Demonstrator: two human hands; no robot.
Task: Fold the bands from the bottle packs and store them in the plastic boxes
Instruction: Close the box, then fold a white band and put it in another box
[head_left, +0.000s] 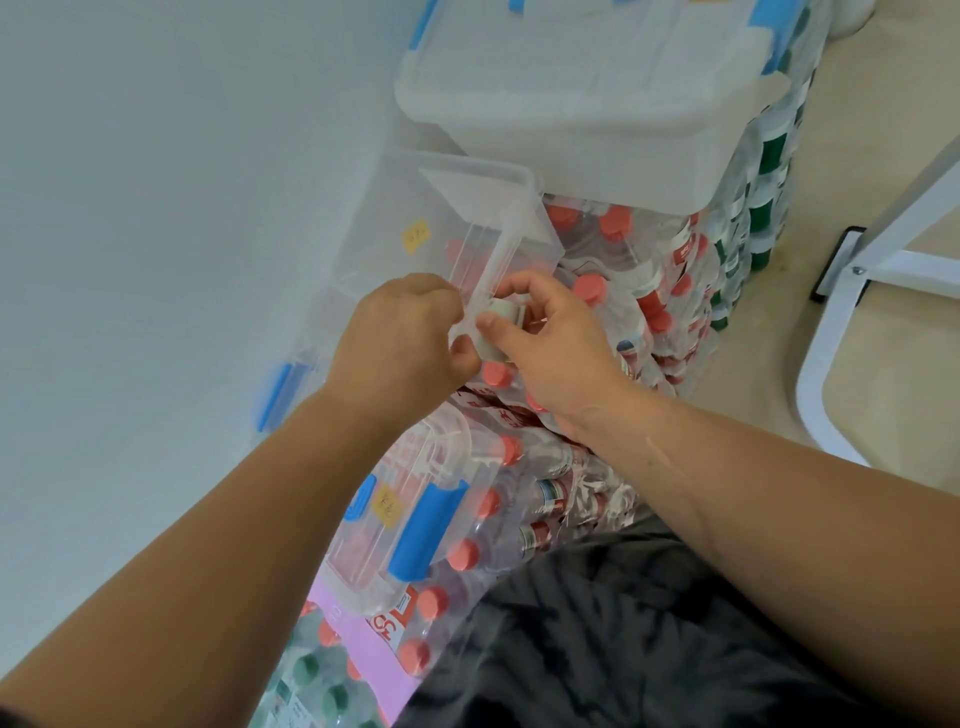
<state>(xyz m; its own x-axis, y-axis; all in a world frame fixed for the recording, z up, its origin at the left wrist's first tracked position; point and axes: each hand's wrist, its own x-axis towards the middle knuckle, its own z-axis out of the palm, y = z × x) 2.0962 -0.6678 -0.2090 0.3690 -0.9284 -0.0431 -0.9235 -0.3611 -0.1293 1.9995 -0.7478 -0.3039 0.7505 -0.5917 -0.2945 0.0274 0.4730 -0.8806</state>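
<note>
A pale translucent band (497, 322) is held between both hands above shrink-wrapped packs of red-capped bottles (623, 291). My left hand (402, 348) pinches one end of the band with curled fingers. My right hand (550, 343) pinches the folded part with thumb and fingers. Just behind the hands stands an open clear plastic box (395, 218) with a yellow sticker. A second clear box (415, 525) with blue latches lies nearer to me on the packs.
A larger lidded white box (587, 98) sits on the bottle stack at the back. Green-capped bottle packs (763, 171) stand to the right and at the bottom left. A white wall is on the left, a white metal frame (852, 312) on the right floor.
</note>
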